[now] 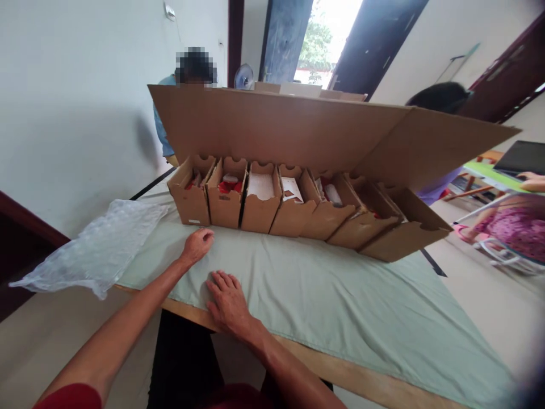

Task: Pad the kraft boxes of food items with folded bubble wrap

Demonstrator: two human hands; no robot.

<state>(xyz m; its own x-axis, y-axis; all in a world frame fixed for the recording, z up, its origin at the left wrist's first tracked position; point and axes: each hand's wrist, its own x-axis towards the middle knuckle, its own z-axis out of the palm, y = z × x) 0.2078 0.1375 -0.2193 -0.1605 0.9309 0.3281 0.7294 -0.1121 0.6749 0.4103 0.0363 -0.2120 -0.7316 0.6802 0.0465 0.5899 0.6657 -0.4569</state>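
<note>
My left hand [196, 245] rests on the pale green cloth [323, 295] with its fingers curled under in a loose fist, just in front of the leftmost cardboard bin [190, 205]. My right hand [227, 301] lies flat on the cloth near the table's front edge, fingers stretched out and holding nothing. A row of several open cardboard bins [298, 210] stands across the cloth, holding red and white items. A large cardboard sheet [272, 128] leans behind and over them.
A clear bubble-wrap sheet [93, 244] hangs off the table's left end. One person [193, 68] stands behind the cardboard. Another person [511, 221] sits at the right by a small table with a dark tablet [522, 158]. The wooden table edge [340, 369] runs along the front.
</note>
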